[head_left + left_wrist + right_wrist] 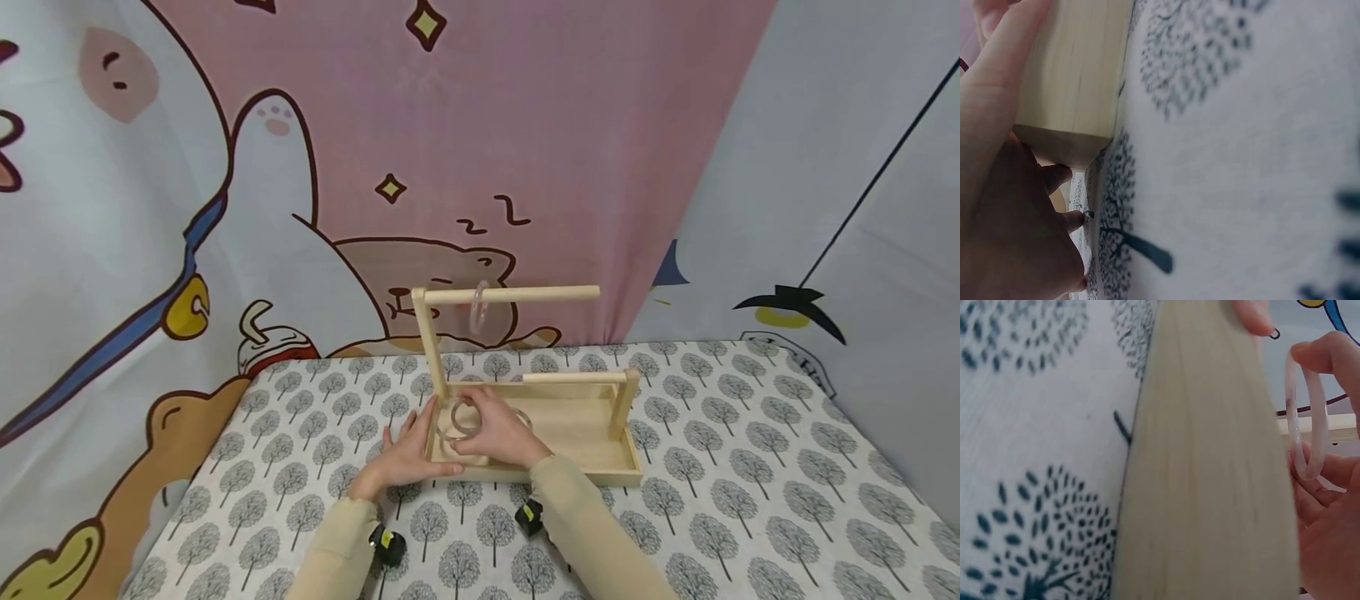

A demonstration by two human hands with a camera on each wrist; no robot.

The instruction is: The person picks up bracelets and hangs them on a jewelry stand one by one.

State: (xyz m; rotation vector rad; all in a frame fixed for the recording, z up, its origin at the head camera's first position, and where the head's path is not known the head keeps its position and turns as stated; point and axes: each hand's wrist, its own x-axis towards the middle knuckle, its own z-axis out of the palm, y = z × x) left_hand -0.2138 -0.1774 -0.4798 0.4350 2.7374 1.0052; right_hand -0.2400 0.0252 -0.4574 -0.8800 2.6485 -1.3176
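Note:
My right hand (501,429) pinches a clear, pale pink bangle (1318,419) between thumb and fingers, over the left part of a wooden tray stand (525,476). Beneath it a second bangle (441,433) shows in the tray, partly covered. To the right of the hand, the edge of another bangle (528,418) is visible. One more bangle (476,310) hangs on the stand's upper bar (540,294). At the tray's left end lies my left hand (405,457), its thumb along the front edge and its fingers spread at the side.
A shorter, lower bar (573,378) reaches left from the post at the tray's right end. The stand rests on a cloth (720,492) printed with trees. Behind it hangs a cartoon curtain (585,150).

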